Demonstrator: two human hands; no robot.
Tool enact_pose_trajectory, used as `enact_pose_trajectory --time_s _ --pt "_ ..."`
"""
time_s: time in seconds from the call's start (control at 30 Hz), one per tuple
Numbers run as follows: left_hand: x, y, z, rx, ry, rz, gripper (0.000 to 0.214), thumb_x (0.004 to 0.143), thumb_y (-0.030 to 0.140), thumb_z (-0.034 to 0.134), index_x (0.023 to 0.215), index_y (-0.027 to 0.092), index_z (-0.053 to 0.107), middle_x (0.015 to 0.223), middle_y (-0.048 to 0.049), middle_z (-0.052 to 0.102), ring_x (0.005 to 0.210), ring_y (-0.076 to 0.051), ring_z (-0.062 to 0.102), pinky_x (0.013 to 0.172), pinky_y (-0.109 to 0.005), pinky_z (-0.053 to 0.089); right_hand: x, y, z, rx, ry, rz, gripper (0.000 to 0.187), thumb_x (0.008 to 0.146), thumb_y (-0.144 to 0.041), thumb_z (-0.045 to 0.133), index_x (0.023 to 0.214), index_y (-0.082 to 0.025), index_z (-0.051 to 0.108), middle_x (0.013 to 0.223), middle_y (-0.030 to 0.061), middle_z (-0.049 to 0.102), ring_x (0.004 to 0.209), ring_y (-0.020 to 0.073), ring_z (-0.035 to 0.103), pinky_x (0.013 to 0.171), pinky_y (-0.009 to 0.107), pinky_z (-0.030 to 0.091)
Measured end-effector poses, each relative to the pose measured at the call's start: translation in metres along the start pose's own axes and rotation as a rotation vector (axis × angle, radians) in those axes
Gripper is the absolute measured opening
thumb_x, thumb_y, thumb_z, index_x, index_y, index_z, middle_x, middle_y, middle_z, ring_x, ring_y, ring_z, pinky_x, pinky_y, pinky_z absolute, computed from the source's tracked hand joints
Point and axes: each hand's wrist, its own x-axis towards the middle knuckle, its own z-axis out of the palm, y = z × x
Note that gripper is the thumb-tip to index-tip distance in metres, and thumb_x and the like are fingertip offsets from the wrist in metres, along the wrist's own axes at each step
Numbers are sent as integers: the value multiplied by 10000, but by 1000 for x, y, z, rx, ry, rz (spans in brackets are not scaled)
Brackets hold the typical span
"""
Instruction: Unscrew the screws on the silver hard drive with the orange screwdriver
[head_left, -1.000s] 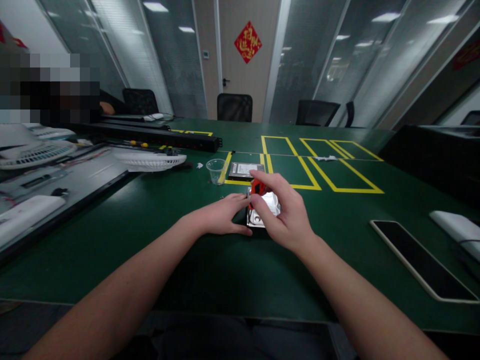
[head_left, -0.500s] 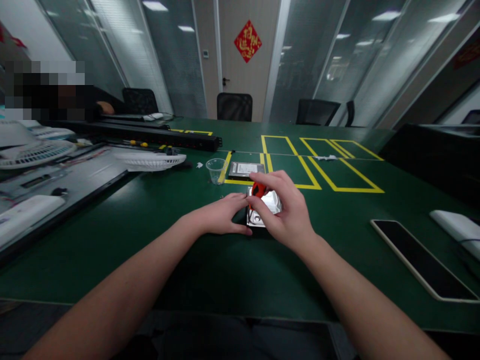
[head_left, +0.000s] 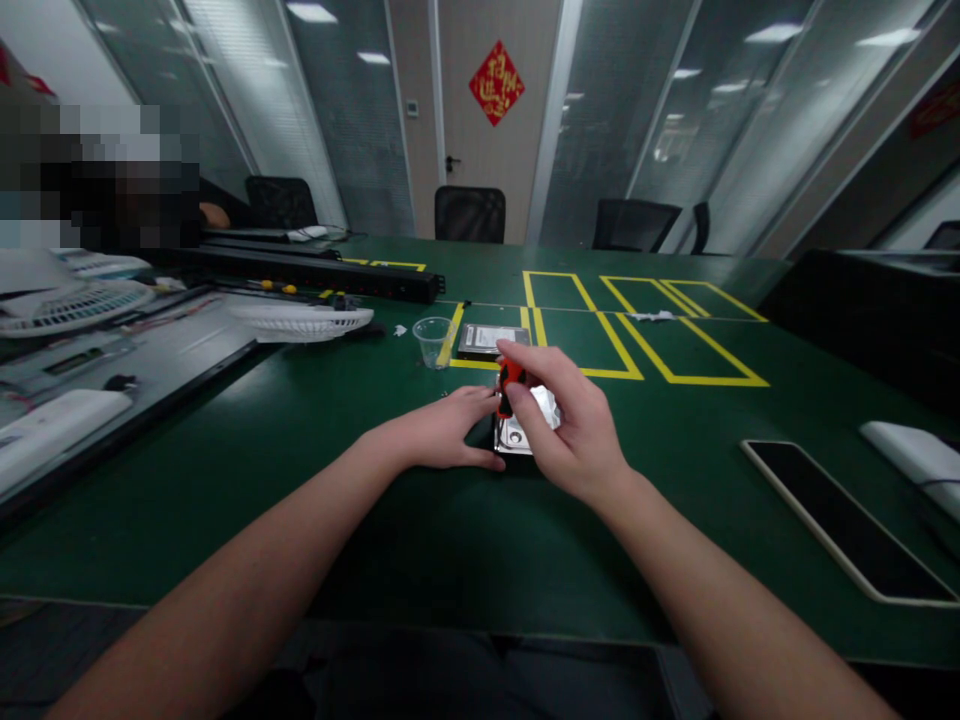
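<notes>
A silver hard drive [head_left: 517, 432] lies on the green table [head_left: 300, 440] in front of me. My right hand [head_left: 566, 430] is over it, fingers pinched round the red handle of a small screwdriver [head_left: 510, 380] held upright on the drive. My left hand [head_left: 442, 432] rests flat against the drive's left side, fingers stretched toward it. Much of the drive is hidden under my right hand.
A second hard drive [head_left: 491, 340] and a clear plastic cup [head_left: 433, 342] sit just behind, by yellow taped boxes [head_left: 622, 330]. A phone [head_left: 844, 520] and a white object [head_left: 915, 465] lie at right. White fan grilles [head_left: 300, 320], a black power strip [head_left: 315, 272] and another person at far left.
My right hand's fingers have shifted round the red handle, turning it slightly. My left hand and the drive have stayed put.
</notes>
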Motion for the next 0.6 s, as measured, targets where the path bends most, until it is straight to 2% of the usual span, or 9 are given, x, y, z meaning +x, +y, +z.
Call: enact_pose_trajectory --time_s 0.2,0.27,0.37,0.47,0.53,0.6 --pt "0 2 -2 1 -34 -12 1022 1014 649 1076 1881 305 658 1994 -186 641 1899 -508 553 1573 -708 463 -2 3 0 -62 63 2 374 1225 -284 847 1599 -310 849 1335 108 888 1145 297 852 984 482 782" --pt "1 3 -2 6 -31 -24 1021 1007 641 1086 1868 285 669 1993 -198 639 1899 -512 554 1578 -701 459 -2 1 -2 -35 45 15 376 1250 -276 793 1623 -292 835 1378 123 894 1195 304 871 1017 491 786" --pt "1 3 -2 11 -19 -26 981 993 629 1104 1814 266 711 1965 -207 666 1884 -528 567 1565 -705 483 -3 -3 -2 33 4 42 452 1301 -233 637 1723 -290 789 1534 141 908 1325 317 899 1149 534 788" --pt "1 3 -1 9 -18 -24 1000 992 605 1108 1838 265 696 1992 -209 640 1892 -527 559 1569 -712 477 -4 -3 0 47 -3 66 493 1308 -228 620 1772 -306 767 1616 134 910 1382 324 909 1230 558 778" --pt "0 2 -1 16 -18 -23 1048 995 613 1104 1879 266 662 2018 -215 610 1910 -526 537 1580 -718 457 -4 -2 1 12 7 72 472 1292 -238 668 1744 -304 784 1577 132 923 1329 322 914 1188 549 790" --pt "0 1 -1 24 -17 -19 1074 1001 650 1093 1900 270 643 2022 -219 605 1919 -528 526 1578 -725 457 -4 1 2 -32 25 62 420 1269 -265 730 1678 -303 816 1478 126 934 1199 307 905 1071 519 806"
